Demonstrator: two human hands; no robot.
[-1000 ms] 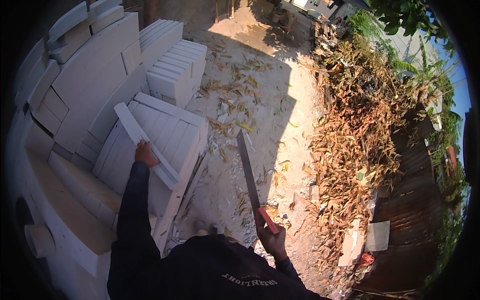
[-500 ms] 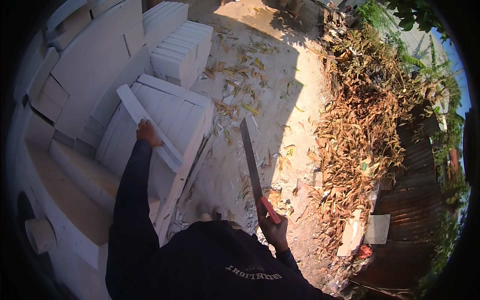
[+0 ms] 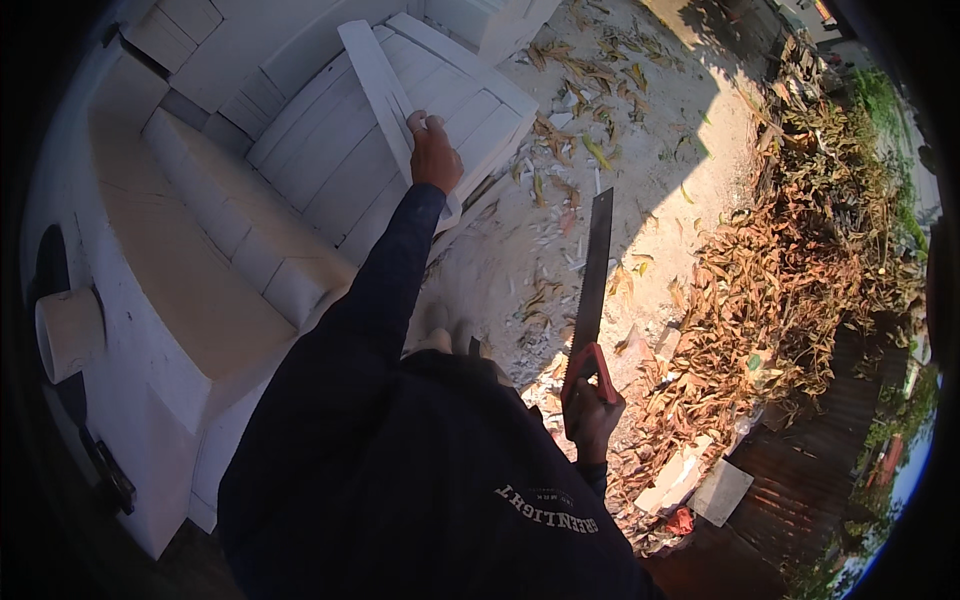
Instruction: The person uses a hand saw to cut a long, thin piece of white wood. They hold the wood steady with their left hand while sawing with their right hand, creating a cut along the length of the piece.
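Black cloth of a long-sleeved top (image 3: 430, 490) fills the lower middle. Nearest, the right hand (image 3: 592, 415) has its fingers wrapped around the red handle (image 3: 588, 375) of a handsaw (image 3: 596, 270); its dark toothed blade points forward, well apart from the blocks.

Farther out, the left hand (image 3: 435, 160) is at the right edge of a narrow white strip (image 3: 372, 85), past the strip's middle. Its fingers are bent; whether they pinch the strip, I cannot tell. The strip lies slantwise across the top of a stack of white blocks (image 3: 330, 150).

At the far left, a short pale pipe (image 3: 68, 333) sticks out beside a white wall (image 3: 130, 350). Sandy ground (image 3: 480, 290), littered with white chips and leaves, runs between the stack and a heap of dry brown leaves (image 3: 800, 270). Beyond the heap, to the right, lies rusty corrugated sheeting (image 3: 785, 505).
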